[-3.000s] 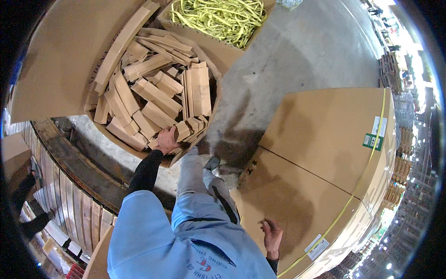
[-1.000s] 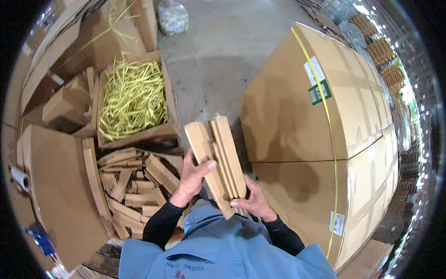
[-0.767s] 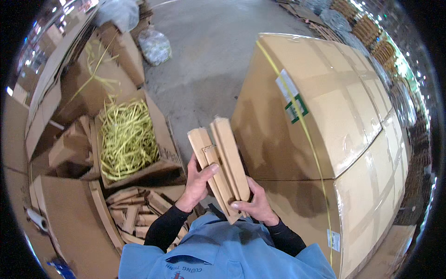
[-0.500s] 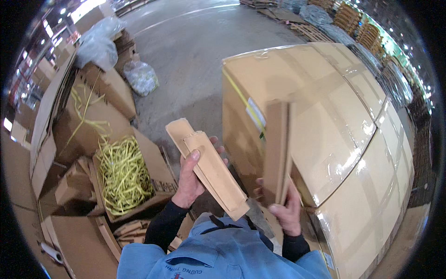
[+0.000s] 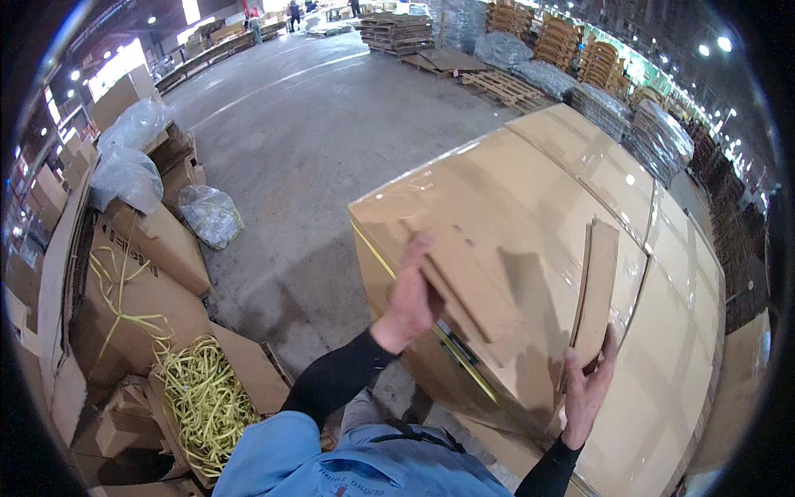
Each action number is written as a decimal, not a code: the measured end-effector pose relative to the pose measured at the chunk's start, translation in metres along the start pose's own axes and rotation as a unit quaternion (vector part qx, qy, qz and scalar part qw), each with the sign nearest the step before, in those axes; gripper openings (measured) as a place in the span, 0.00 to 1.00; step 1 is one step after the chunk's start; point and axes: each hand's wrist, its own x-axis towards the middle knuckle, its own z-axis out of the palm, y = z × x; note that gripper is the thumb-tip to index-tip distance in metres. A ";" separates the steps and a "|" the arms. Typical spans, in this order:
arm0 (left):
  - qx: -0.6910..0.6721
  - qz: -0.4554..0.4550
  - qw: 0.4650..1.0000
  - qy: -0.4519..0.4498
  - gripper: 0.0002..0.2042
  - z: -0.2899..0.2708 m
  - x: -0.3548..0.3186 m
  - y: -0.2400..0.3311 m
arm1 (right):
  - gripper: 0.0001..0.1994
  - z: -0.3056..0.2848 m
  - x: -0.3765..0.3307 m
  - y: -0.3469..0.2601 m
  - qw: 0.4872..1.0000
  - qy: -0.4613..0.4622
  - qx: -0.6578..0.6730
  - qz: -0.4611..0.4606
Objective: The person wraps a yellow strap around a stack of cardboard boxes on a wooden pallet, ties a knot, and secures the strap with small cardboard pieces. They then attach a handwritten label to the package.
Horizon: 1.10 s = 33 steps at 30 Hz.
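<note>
Each hand grips cardboard strips: left hand (image 5: 411,300) (flat bundle (image 5: 468,286)), right hand (image 5: 586,389) an upright strip (image 5: 595,290) above it.

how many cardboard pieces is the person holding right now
2: one cardboard piece in the left hand, one upright piece in the right hand. More may be stacked behind either.
</note>
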 end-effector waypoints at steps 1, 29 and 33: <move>-0.016 -0.005 0.999 -0.029 0.28 -0.002 0.017 -0.003 | 0.40 0.006 0.006 -0.004 0.994 0.055 -0.080 -0.056; 0.545 0.375 0.622 -0.419 0.37 -0.003 0.244 0.095 | 0.25 0.137 0.094 -0.028 0.992 -0.005 -0.110 0.054; 0.612 0.348 0.389 -0.594 0.25 0.016 0.243 0.112 | 0.45 0.149 0.113 -0.057 0.971 -0.147 -0.153 -0.106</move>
